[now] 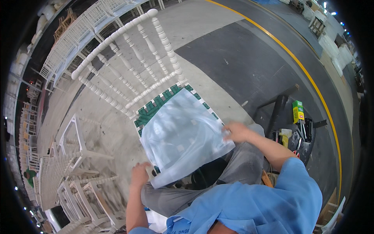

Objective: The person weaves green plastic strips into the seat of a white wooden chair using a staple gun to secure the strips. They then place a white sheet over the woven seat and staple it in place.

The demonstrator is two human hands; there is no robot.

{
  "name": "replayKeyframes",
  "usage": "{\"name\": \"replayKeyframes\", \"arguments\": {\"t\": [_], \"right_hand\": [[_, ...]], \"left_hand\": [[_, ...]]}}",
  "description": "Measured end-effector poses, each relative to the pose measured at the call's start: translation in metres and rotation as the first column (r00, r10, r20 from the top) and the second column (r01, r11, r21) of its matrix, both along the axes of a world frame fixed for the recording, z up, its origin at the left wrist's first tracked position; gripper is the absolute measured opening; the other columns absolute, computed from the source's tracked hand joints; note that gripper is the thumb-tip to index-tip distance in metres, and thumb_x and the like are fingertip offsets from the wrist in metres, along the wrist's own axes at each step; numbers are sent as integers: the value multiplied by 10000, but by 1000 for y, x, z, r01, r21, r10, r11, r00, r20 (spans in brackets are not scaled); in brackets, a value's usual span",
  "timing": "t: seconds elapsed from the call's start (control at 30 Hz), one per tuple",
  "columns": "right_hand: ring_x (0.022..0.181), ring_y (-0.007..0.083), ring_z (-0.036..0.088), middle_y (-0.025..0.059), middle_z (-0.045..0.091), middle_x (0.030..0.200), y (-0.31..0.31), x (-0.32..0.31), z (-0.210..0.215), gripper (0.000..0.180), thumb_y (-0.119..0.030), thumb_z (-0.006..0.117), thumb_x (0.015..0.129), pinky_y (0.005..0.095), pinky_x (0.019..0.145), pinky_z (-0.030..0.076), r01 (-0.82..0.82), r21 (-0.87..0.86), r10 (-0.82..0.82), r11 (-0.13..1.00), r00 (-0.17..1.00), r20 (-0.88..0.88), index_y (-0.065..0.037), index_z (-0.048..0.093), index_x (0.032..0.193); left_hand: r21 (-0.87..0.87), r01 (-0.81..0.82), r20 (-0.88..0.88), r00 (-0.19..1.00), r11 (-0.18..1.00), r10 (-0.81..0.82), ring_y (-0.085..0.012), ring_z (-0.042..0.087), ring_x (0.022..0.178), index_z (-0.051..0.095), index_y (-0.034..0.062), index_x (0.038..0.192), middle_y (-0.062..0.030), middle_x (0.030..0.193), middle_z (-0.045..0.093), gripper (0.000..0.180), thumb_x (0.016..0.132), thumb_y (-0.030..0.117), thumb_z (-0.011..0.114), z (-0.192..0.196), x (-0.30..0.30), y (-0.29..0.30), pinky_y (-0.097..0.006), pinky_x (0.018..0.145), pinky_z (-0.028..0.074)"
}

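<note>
A white chair point(168, 43) with turned spindles stands in front of me, its seat criss-crossed with green webbing point(156, 106). Over most of the seat lies a thin, pale blue translucent sheet point(183, 132), wrinkled and hanging past the front edge. At the sheet's right edge, my right hand point(237, 132) has its fingers closed on it, slightly blurred. My left hand point(140, 174) is by the front left corner, fingers apart and close to the sheet's edge; whether they touch it I cannot tell.
On a dark stool point(307, 150) at my right lie a green and yellow box point(298, 112), a yellow-handled tool point(286, 136) and other hand tools. White chair frames point(80, 156) stand at the left, with rows of white chairs point(78, 43) farther back. A yellow line point(288, 45) crosses the floor.
</note>
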State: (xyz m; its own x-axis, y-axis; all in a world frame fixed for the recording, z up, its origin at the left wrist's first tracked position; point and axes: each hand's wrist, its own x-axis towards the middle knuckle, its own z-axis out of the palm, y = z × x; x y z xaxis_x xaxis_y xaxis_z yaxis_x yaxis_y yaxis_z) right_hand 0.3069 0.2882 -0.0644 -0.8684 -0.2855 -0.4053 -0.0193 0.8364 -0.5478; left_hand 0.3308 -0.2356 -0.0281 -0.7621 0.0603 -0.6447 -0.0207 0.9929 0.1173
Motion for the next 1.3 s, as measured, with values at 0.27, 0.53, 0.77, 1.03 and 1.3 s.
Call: {"name": "replayKeyframes", "arguments": {"t": [0.27,0.53,0.77,1.03,1.3], "right_hand": [[1147,348,686,230,681,1308,-30,-76,-55,735,-500,789,840,413,977,530,430,-205,-415,879,903,110,-14,631,1367],[1059,321,703,220,717,1208,-52,-125,-69,747,-505,790,849,399,930,543,508,-328,-505,797,857,102,-14,617,1384],[966,206,690,111,725,1121,27,-80,-45,593,-435,762,910,345,870,547,553,-507,-651,661,759,-20,-54,650,1350],[899,221,715,136,747,963,205,143,34,340,-292,768,917,354,830,547,912,-249,-911,326,233,-340,12,702,1054],[919,226,701,137,730,979,219,216,14,457,-191,884,779,362,848,548,976,-42,-956,215,219,196,76,682,1091]], "left_hand": [[596,-537,-329,515,597,792,-480,555,1296,452,-67,1465,-331,1390,581,570,1061,334,477,-99,-77,50,-481,1099,431],[453,-397,-616,507,798,602,-439,590,1241,541,-61,1405,-298,1349,611,509,1040,293,545,-83,-153,23,-469,1067,453],[373,-122,-802,456,920,385,-470,366,1465,471,26,1504,-231,1556,463,599,983,253,660,-60,-143,132,-562,1178,316],[322,459,-611,769,828,-189,-491,194,1540,372,36,1577,-154,1679,288,685,1022,398,545,-96,-26,338,-645,1235,133],[272,524,-610,743,807,-276,-471,176,1551,312,49,1609,-161,1696,238,844,960,495,615,-96,0,340,-670,1229,121]]}}
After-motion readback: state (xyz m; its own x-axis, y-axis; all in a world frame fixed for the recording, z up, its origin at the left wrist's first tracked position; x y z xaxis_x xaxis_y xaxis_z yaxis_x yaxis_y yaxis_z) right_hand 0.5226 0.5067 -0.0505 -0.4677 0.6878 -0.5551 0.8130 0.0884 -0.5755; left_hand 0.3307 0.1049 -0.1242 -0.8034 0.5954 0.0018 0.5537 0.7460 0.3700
